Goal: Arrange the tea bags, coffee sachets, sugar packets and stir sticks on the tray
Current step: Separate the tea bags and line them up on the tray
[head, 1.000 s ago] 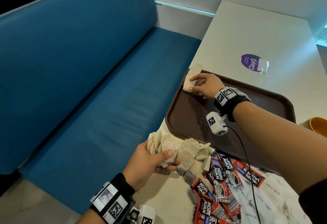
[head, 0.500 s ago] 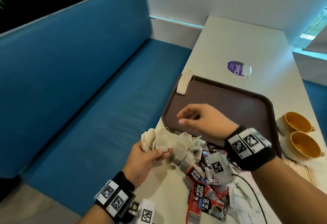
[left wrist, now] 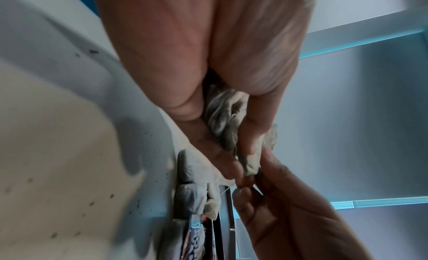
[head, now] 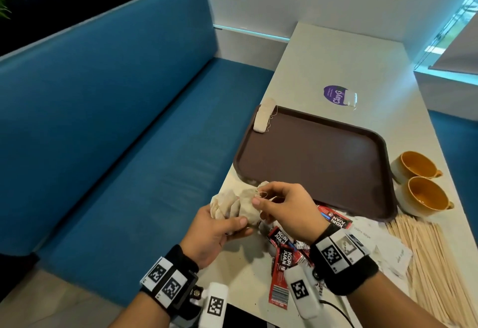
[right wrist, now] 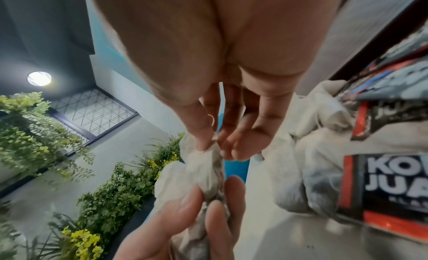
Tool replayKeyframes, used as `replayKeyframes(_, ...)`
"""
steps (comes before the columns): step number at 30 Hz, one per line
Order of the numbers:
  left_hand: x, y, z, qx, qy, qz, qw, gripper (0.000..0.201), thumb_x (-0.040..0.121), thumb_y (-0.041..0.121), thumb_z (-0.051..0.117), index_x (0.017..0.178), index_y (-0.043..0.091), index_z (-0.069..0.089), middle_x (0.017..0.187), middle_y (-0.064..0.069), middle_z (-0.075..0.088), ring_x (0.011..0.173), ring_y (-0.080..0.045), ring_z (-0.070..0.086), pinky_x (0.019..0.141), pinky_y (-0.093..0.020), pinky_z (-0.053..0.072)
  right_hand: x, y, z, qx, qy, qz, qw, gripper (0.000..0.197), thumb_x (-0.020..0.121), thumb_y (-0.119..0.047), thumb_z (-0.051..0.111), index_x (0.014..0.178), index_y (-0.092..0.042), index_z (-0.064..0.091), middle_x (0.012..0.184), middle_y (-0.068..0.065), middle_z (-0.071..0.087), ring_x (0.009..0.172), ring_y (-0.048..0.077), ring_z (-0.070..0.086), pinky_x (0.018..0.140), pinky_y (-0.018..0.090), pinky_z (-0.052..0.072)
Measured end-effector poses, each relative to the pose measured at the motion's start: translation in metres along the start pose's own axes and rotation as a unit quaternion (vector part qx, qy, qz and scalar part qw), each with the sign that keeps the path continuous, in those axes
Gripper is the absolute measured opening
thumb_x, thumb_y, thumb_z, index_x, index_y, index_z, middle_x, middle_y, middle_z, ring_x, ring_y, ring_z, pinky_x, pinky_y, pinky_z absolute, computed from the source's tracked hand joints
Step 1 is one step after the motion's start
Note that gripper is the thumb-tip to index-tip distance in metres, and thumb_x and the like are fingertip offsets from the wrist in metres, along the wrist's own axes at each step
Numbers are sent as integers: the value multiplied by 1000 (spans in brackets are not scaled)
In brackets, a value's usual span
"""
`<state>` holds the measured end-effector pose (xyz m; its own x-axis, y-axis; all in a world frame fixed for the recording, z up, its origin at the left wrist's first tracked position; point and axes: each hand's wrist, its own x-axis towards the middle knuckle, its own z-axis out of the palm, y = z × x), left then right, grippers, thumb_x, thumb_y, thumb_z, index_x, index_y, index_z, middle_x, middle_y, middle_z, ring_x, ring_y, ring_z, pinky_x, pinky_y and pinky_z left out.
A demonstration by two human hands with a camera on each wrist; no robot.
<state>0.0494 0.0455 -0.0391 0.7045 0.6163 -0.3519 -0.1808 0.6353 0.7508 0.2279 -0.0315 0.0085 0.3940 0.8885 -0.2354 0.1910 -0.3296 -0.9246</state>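
One tea bag [head: 261,117] is already laid in the far left corner of the brown tray [head: 318,158], leaning on its rim, and the rest of the tray floor is bare, so the next bag is best set just beside that one to begin a row. Several tea bags [head: 229,204] are gripped as a bunch in the left hand [head: 216,234], thumb curled over the top, above the table's near edge. At the bunch's outer side a single bag [head: 249,207] is pinched between the thumb and forefinger of the right hand [head: 287,208]; a loop of thread shows by the fingertips. That bag should be peeled off slowly while the bunch is held firm, since tangled threads could drag a neighbour along. Coffee sachets [head: 285,252], sugar packets [head: 385,247] and stir sticks [head: 429,257] are left on the table for later.
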Motion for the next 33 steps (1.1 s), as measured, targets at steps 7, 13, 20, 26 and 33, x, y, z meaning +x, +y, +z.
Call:
replayKeyframes(7, 2, 2, 6, 15, 37, -28, 999, 37, 91, 21, 69, 121, -1, 70, 116, -25, 72, 97, -30, 72, 72, -36, 62, 4, 9, 1, -5, -37, -13, 999, 18, 89, -6, 77, 106, -11, 79, 91, 0, 80, 84, 7, 74, 80, 23, 57)
replayKeyframes(13, 5, 5, 8, -12, 61, -37, 997, 31, 95, 20, 64, 119, 0, 69, 114, -25, 73, 101, -37, 73, 74, -40, 64, 4, 7, 0, 60, -10, 18, 998, 18, 88, -2, 77, 105, -9, 75, 83, 12, 78, 72, 19, 74, 71, 32, 62)
replayKeyframes(20, 15, 2, -10, 46, 139, -45, 988, 29, 98, 20, 66, 113, -4, 68, 99, -28, 74, 87, -39, 73, 91, -57, 56, 24, -12, -18, 52, 38, 11, 998, 3, 92, -4, 73, 94, -3, 74, 80, 22, 75, 68, 25, 72, 68, 39, 61)
replayKeyframes(26, 21, 4, -14, 82, 124, -59, 987, 26, 96, 6, 65, 113, -14, 63, 98, -37, 71, 81, -41, 72, 74, -44, 64, 102, -32, -51, 45, 113, -30, 992, 10, 93, -6, 71, 86, -13, 71, 76, 6, 74, 70, 27, 67, 70, 41, 59)
replayKeyframes(33, 22, -1, -13, 106, 141, -46, 983, 21, 96, 4, 65, 111, -12, 65, 95, -36, 71, 82, -45, 73, 82, -53, 62, 188, -25, -63, -105, 6, 64, 992, 5, 94, -7, 67, 90, -11, 68, 87, 16, 74, 72, 25, 73, 71, 39, 61)
